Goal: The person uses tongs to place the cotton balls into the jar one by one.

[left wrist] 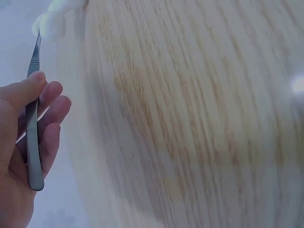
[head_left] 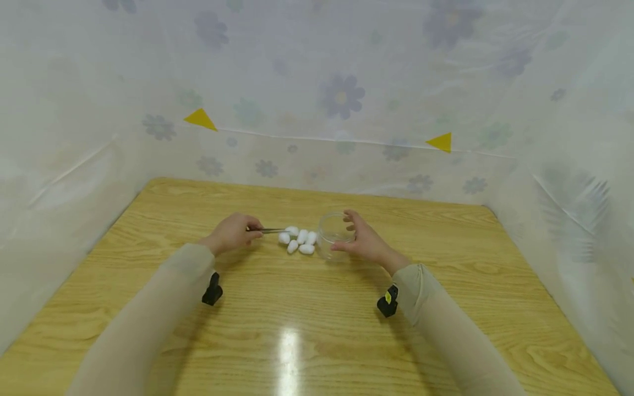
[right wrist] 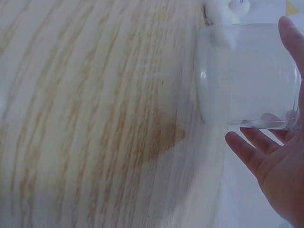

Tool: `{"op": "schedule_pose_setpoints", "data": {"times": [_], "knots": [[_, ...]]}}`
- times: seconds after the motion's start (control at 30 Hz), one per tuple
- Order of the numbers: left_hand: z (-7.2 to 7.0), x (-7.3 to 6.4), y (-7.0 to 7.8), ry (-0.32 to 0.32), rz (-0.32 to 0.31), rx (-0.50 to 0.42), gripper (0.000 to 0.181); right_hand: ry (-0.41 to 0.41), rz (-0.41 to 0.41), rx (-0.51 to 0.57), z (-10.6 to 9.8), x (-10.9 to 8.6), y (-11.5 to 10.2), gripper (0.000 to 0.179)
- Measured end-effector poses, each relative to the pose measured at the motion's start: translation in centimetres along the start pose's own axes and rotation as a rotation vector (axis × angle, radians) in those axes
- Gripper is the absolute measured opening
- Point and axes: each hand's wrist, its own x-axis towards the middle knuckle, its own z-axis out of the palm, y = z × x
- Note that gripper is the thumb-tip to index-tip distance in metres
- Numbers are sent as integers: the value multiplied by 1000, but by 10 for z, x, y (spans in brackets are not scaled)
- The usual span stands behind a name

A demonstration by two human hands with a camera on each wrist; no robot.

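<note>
My left hand (head_left: 236,232) pinches metal tweezers (left wrist: 32,137) between thumb and fingers. Their tips reach the white cotton balls (head_left: 306,249) on the table; whether they grip one I cannot tell. Several of these balls lie in a loose cluster between my hands. Right of them a clear glass jar (right wrist: 247,76) stands upright. Around its right side is my right hand (head_left: 365,241), thumb toward the front and fingers toward the back. In the right wrist view these fingers look spread and fairly straight, and any contact with the glass is unclear.
The wood-grain table (head_left: 297,308) has rounded far corners. A pale flowered curtain (head_left: 277,71) encloses its back and sides, with two yellow triangles (head_left: 440,142) on the back part. Small black devices (head_left: 213,290) sit at both wrists.
</note>
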Motion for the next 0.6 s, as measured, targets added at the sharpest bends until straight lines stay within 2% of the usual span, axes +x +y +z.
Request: {"op": "schedule_pose_setpoints", "data": {"times": [0.27,0.6], "knots": [[2,0,-1,9,-5,-37,20,9,-34,-22,1,-1,1,101],[3,-1,-6,25,-23,-116,21,5,-9,-12,0,1,0,98]]}}
